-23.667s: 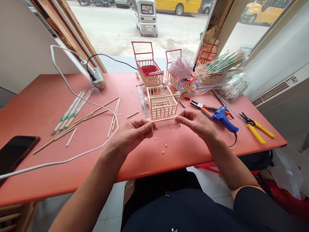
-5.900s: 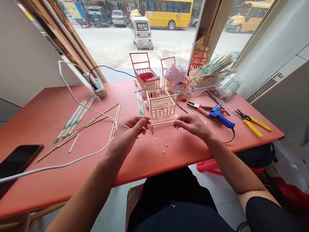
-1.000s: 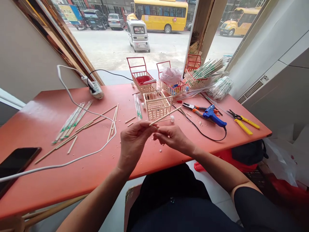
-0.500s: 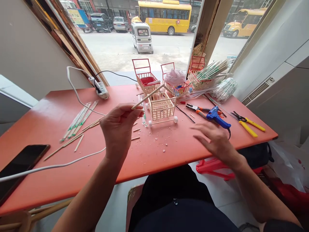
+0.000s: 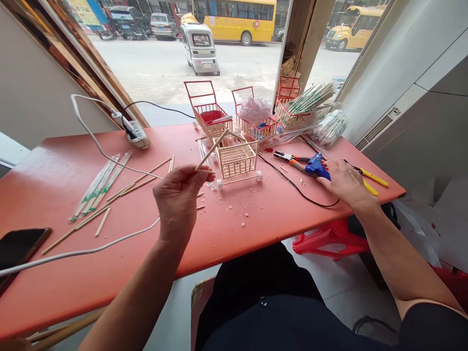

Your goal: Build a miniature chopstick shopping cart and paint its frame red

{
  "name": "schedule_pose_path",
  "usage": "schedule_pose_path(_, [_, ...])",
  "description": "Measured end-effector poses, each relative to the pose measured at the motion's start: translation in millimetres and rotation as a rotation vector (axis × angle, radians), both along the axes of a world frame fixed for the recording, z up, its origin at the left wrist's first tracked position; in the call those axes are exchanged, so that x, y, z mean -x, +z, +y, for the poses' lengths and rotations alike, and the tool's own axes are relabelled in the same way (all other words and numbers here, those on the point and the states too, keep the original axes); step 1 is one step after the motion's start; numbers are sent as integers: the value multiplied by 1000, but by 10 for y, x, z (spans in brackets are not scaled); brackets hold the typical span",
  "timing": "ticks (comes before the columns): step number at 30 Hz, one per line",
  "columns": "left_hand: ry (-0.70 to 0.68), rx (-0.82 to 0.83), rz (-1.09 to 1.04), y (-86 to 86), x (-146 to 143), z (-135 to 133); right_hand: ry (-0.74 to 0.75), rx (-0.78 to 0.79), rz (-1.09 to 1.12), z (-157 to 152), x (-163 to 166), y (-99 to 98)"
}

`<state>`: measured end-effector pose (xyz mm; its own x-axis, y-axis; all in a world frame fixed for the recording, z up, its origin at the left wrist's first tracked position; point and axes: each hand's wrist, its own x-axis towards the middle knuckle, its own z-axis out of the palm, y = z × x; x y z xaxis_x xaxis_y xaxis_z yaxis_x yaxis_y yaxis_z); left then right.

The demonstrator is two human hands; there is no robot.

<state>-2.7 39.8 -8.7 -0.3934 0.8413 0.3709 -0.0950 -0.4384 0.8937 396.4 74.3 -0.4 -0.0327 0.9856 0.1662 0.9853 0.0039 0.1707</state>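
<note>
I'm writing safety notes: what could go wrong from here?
The black cord curving on the near side of the blue glue gun might snag if the right hand lifts the gun. The stick in the left hand overlaps the plain wooden cart in view and could bump it, though their gap is unclear.

- We have bright, soft daylight, coming chiefly through the window [image 5: 241, 68] ahead.
- We find the street [image 5: 135, 78] outside pale, close to washed out.
- On the worktop [image 5: 69, 158] we see a light sheen toward the far left and a deeper orange along the near edge.
- Below it we look into dimmer space, where the trousers [image 5: 263, 278] sink almost to black.
- At the sides we notice wide-angle distortion: the frame [image 5: 82, 78] leans and the phone [image 5: 22, 243] looks stretched.
- We see the stick [image 5: 211, 150] fairly crisply.
</note>
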Motion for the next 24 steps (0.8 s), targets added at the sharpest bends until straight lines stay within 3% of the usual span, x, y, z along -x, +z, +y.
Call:
schedule_pose_path(3, [-8, -11, -16, -10, 19, -3, -20, 27, -33, 14, 61, -50])
schedule_pose_path(8, [-34, -26, -52, 0, 20, 18, -19, -68, 38, 50, 11, -224])
schedule_pose_path(18, [-84, 4, -158, 210, 26, 109, 102, -267, 323, 36, -337, -498])
schedule_pose_path(21, [-97, 16, -169, 217, 21, 136, 93, -366, 454, -26, -318, -425])
schedule_pose_path(24, [-126, 18, -176, 266, 28, 216, 81, -460, 612, -112, -181, -158])
